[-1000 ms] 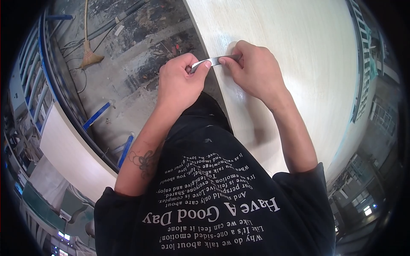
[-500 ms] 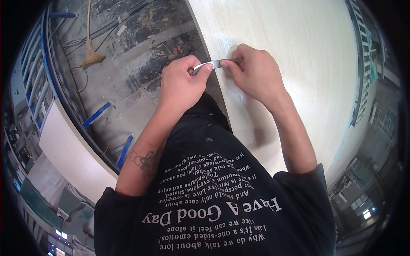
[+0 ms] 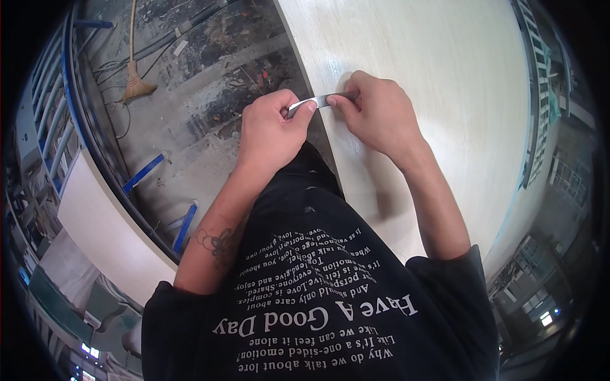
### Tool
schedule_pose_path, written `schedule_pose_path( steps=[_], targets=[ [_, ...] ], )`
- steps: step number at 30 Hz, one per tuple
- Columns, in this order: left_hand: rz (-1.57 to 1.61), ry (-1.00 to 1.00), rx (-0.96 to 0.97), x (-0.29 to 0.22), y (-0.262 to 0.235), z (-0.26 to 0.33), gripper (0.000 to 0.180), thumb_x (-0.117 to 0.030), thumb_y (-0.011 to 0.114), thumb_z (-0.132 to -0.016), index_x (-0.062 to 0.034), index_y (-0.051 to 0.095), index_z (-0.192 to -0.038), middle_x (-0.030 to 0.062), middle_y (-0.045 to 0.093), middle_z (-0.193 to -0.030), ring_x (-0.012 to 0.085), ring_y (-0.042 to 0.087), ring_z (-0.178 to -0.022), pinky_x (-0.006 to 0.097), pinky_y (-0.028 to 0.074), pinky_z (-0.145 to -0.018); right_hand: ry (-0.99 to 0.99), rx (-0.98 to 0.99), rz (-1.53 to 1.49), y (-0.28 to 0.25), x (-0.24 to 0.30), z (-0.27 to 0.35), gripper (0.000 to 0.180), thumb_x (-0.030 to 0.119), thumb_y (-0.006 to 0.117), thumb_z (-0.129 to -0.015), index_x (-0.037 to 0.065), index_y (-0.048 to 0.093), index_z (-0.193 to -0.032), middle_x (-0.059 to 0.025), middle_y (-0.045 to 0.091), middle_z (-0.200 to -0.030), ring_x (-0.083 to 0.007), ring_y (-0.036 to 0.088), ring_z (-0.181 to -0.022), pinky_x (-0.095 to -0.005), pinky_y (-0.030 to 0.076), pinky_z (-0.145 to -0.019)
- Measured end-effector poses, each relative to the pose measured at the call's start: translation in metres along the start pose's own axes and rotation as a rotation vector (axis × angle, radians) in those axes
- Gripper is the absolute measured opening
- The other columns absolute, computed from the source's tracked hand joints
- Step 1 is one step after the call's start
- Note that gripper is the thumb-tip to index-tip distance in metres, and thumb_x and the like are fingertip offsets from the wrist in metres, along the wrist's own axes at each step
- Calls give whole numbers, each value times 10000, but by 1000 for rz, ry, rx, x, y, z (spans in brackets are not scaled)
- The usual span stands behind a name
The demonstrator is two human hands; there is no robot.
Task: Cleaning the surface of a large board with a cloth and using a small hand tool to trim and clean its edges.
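Note:
Between my two hands stretches a narrow, flat strip (image 3: pixel 321 101), silvery and shiny in the middle and darker toward its ends; its exact kind I cannot make out. My left hand (image 3: pixel 273 126) pinches the strip's left end, the thumb lying on it near the middle. At the other end my right hand (image 3: pixel 383 117) grips it between thumb and curled fingers. Both hands hold the strip above the left edge of a large pale wood-grain board (image 3: pixel 445 82). The curled fingers hide parts of the strip's ends.
Left of the board lies a stained concrete floor (image 3: pixel 197 120) with cables and debris. A broom (image 3: pixel 135 82) stands there. Farther left are blue metal brackets (image 3: pixel 145 171), a rail and another pale board (image 3: pixel 101 222). A metal rack (image 3: pixel 540 95) runs along the right.
Both hands and the strip have shifted slightly downward in the picture. The grip on the strip looks the same.

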State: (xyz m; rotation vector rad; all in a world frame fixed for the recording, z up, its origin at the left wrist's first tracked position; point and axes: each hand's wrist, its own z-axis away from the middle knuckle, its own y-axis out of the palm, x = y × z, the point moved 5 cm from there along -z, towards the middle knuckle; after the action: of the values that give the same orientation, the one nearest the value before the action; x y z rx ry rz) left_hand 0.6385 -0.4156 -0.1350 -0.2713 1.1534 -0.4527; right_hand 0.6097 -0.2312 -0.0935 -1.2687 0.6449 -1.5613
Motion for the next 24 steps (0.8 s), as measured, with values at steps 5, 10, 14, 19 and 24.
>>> schedule_pose_path(
  steps=[5,10,14,19,24],
  targets=[
    [22,8,-15,1,3,5,293,-233,801,-905,11,681,-797,107,561,-584,205,512,-509,371,430,-546,-12,-3,-14,1,-1,4,357,340,808,-930,18,669,-861,-131,673,-676,-323,652,-630,-418,507,-617],
    [16,6,-5,1,4,7,291,-227,801,-907,12,679,-795,100,548,-578,196,499,-505,368,421,-541,-4,-2,-3,4,-3,6,353,336,806,-932,18,668,-861,-133,675,-678,-323,654,-634,-417,507,-619],
    [28,16,-1,1,6,9,287,-219,800,-908,11,676,-791,95,543,-574,186,498,-506,363,415,-540,15,11,-13,3,-3,10,351,335,805,-933,17,671,-868,-141,682,-691,-331,661,-643,-422,511,-623],
    [21,10,0,3,6,12,284,-218,798,-908,10,676,-792,103,554,-577,196,508,-506,366,422,-543,8,13,-11,4,-3,12,351,335,803,-935,16,671,-873,-148,688,-701,-340,670,-654,-424,517,-626],
    [19,10,12,2,6,12,278,-218,798,-906,8,683,-796,110,566,-582,205,515,-504,368,427,-546,10,14,-11,4,-3,13,356,339,801,-937,16,666,-872,-148,690,-702,-343,669,-653,-428,519,-627]
  ],
)
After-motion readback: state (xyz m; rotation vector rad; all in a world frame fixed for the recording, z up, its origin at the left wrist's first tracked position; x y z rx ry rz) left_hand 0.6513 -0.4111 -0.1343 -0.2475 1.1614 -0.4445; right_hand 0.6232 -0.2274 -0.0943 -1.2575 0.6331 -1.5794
